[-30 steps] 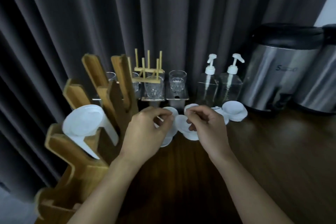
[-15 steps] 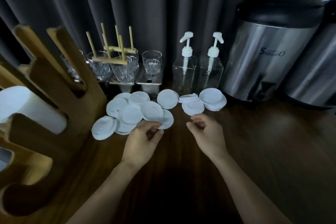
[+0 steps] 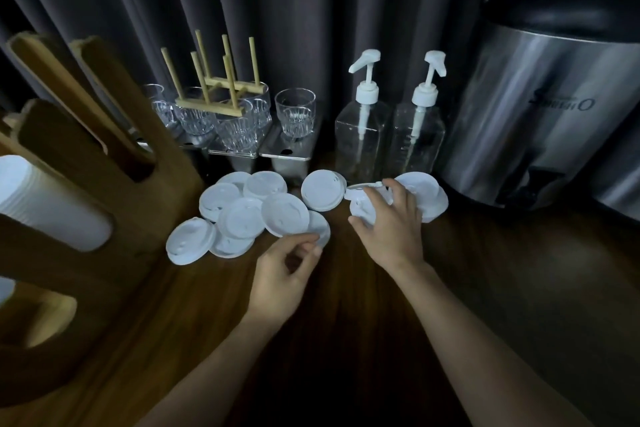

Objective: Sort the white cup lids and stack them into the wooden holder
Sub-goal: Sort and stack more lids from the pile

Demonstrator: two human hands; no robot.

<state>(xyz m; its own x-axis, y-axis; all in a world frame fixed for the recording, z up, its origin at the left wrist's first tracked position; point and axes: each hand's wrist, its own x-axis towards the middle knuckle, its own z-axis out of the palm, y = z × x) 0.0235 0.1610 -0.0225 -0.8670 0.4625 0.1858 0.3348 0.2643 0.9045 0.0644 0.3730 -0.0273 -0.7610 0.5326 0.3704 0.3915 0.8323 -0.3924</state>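
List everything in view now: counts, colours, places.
lids: about a dozen loose, white, table centre
holder: one, wooden, left, white stack inside
glasses: at least five, clear, back, on metal trays
rack: one, pale wood, atop glasses
pump bottles: two, clear with white pumps, back centre
urns: two, steel, right
curtain: one, dark grey, behind
table: one, dark wood
left hand: fingertips at nearest lid's edge
right hand: over right-hand lids

café drinks counter, syrup pump bottles [image 3: 362,135], steel urn [image 3: 540,121], glasses [image 3: 295,111]
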